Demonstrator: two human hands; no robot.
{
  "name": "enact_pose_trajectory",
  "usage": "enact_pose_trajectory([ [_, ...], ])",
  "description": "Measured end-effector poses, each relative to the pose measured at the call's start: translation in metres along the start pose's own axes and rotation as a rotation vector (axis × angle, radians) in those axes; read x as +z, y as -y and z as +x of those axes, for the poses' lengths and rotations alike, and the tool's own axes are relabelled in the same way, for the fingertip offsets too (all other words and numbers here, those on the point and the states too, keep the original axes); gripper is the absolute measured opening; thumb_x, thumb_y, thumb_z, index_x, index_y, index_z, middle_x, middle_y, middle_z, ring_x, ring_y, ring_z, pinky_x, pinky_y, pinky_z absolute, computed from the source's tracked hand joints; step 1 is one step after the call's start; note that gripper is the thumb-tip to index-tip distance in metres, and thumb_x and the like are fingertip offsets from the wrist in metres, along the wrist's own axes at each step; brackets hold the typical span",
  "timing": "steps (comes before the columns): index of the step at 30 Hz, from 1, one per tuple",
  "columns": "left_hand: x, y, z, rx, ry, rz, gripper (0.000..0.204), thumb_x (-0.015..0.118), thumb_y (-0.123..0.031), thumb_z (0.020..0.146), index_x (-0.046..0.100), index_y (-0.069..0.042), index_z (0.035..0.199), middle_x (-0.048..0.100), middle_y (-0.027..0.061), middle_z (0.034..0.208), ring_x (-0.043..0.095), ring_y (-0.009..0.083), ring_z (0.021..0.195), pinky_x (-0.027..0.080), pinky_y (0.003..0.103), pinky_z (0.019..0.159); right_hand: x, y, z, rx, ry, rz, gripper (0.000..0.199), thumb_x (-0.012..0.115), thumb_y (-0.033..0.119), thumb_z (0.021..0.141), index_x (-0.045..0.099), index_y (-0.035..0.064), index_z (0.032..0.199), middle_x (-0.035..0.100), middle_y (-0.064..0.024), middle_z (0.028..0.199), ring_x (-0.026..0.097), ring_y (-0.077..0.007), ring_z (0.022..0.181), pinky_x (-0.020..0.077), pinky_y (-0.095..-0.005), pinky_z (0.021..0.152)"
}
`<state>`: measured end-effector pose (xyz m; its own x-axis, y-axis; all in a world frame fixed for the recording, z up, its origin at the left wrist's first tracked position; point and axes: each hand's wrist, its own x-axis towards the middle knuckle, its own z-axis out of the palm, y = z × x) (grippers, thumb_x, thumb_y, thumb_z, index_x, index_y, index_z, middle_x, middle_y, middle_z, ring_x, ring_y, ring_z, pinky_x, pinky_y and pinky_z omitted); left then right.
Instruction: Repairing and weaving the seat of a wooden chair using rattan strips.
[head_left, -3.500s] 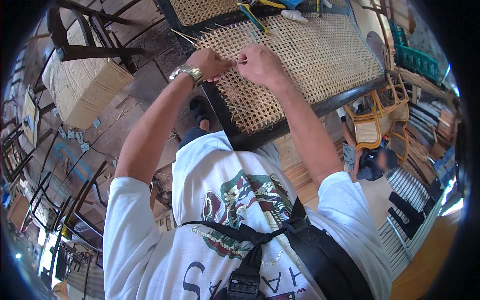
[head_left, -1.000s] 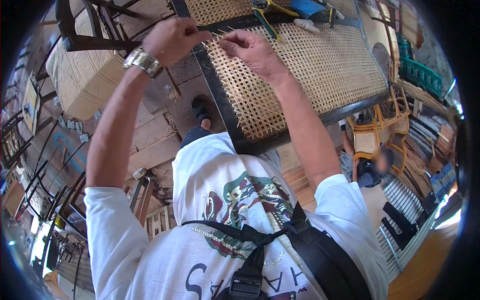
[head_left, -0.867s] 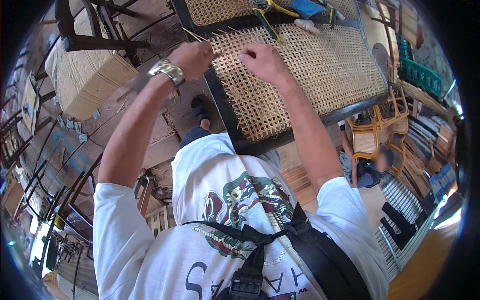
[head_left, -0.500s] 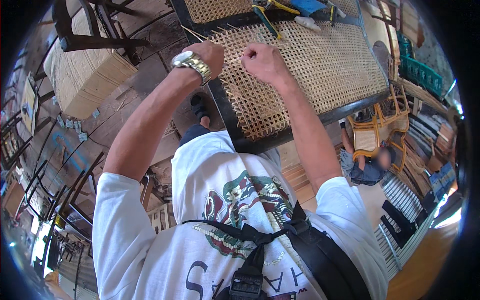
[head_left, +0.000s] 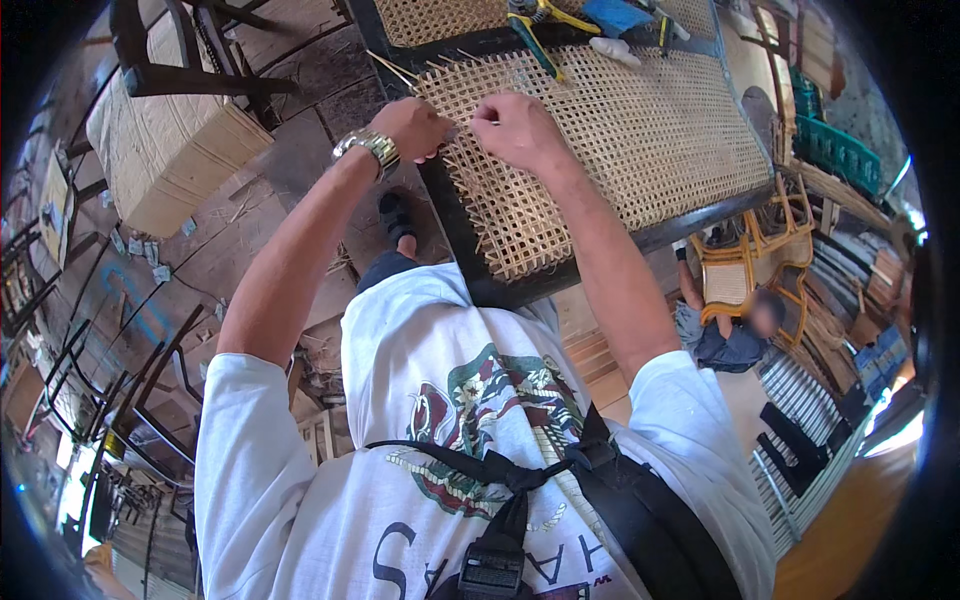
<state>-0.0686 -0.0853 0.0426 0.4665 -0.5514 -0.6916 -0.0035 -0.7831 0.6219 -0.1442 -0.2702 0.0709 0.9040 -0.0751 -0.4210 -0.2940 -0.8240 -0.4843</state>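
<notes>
In the head view, the panel (head_left: 640, 130), woven of pale cane in an open mesh, is seen in front of the person, bordered by a black frame (head_left: 680, 206). The left hand (head_left: 418, 130) is placed at the panel's left edge, its fingers bent inward, with a metal watch (head_left: 370, 150) worn at the wrist; whether a strand is gripped by it cannot be told. The right hand (head_left: 516, 132) is set just beside it, over the mesh, with its fingers curled and the thumb drawn in; whether anything is pinched there cannot be told either. The two hands are separated by a narrow gap. Loose cane ends (head_left: 392, 67) are seen sticking out past the panel's upper left corner. Above the hands, pliers (head_left: 538, 48) with green and yellow handles are laid partly on the panel, and a white lump (head_left: 615, 50) and a blue piece (head_left: 617, 15) are found near them. A second cane panel (head_left: 430, 18) is partly shown beyond the frame's crossbar. On the floor at left, a carton (head_left: 175, 165) is seen beside a dark wood piece (head_left: 200, 80), and a sandal (head_left: 396, 212) is worn on a foot below the left hand. At right, a co-worker (head_left: 728, 347) is seen beside a yellow chair (head_left: 728, 282), and a green crate (head_left: 840, 150) is placed farther up
</notes>
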Motion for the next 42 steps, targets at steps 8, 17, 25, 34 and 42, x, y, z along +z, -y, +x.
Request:
enact_pose_trajectory([
  [8,0.017,-0.015,-0.021,0.104,-0.303,0.328,0.022,0.059,-0.019,0.092,0.073,-0.003,0.099,0.073,0.0223,0.095,0.071,0.0386,0.097,0.058,0.048,0.082,-0.002,0.002,0.007,0.141,0.114,0.007,0.023,0.067,0.025,0.084,0.074,0.0072,0.096,0.074,-0.0156,0.101,0.071,-0.0328,0.096,0.0554,-0.0447,0.087],
  [17,-0.002,-0.004,0.006,0.055,-0.073,0.236,0.054,0.065,-0.059,0.089,0.076,-0.006,0.091,0.075,0.0189,0.099,0.072,0.0361,0.097,0.057,0.045,0.085,0.008,0.019,-0.005,0.007,-0.057,-0.118,0.02,0.068,0.02,0.084,0.073,0.0059,0.098,0.072,-0.016,0.098,0.069,-0.0322,0.096,0.053,-0.0438,0.084],
  [25,-0.017,-0.002,0.001,0.018,-0.063,0.28,0.05,0.065,-0.058,0.089,0.076,-0.011,0.102,0.075,0.0147,0.107,0.072,0.0321,0.101,0.059,0.043,0.084,0.017,0.037,-0.01,-0.141,-0.187,-0.44,0.034,0.065,0.011,0.084,0.066,0.0127,0.117,0.073,-0.0128,0.096,0.063,-0.0301,0.103,0.0405,-0.0474,0.09],
  [34,-0.11,0.025,-0.06,0.139,-0.395,0.615,0.041,0.065,-0.052,0.09,0.072,-0.012,0.092,0.074,0.0095,0.088,0.072,0.03,0.084,0.057,0.043,0.068,-0.002,0.028,-0.006,-0.118,-0.026,-0.039,0.047,0.069,0.026,0.094,0.055,0.009,0.135,0.071,-0.0113,0.1,0.065,-0.0239,0.105,0.0455,-0.0429,0.097],
  [42,-0.067,-0.002,-0.038,0.329,-0.487,0.324,0.04,0.068,-0.046,0.093,0.072,-0.006,0.09,0.07,0.013,0.069,0.068,0.0285,0.059,0.051,0.041,0.056,0.005,0.012,0.015,-0.1,0.004,0.511,0.028,0.072,0.026,0.095,0.072,0.0053,0.113,0.07,-0.0066,0.1,0.069,-0.0168,0.094,0.0547,-0.032,0.082],
])
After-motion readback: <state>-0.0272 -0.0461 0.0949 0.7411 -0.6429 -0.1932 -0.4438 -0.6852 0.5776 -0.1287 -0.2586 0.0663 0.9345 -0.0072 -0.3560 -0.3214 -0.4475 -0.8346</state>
